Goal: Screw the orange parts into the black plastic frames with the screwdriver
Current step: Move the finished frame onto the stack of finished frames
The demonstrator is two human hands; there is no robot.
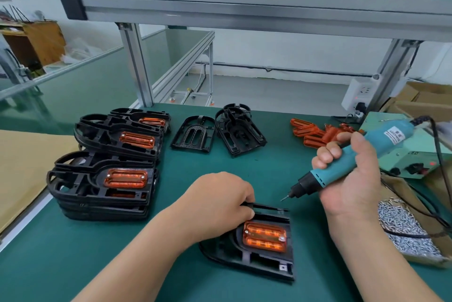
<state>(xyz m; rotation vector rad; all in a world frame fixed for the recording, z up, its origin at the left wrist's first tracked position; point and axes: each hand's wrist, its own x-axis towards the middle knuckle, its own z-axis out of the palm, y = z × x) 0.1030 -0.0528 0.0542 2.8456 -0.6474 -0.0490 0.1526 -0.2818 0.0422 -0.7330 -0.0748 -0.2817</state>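
Left hand (220, 206) gripping the top edge of a black frame (256, 262) on the green bench (183, 162), its orange part (265, 240) showing a screw (282, 238) at each end, while the right hand (352, 174) holds a blue screwdriver (342, 164), tip down and clear of the frame; finished stacks (105, 179) at left, loose orange parts (315, 133) behind.

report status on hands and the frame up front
Left hand grips the far edge of the black frame. Right hand holds the screwdriver, bit off the frame. Orange part seated, screw heads at both ends. Nothing between bit and part.
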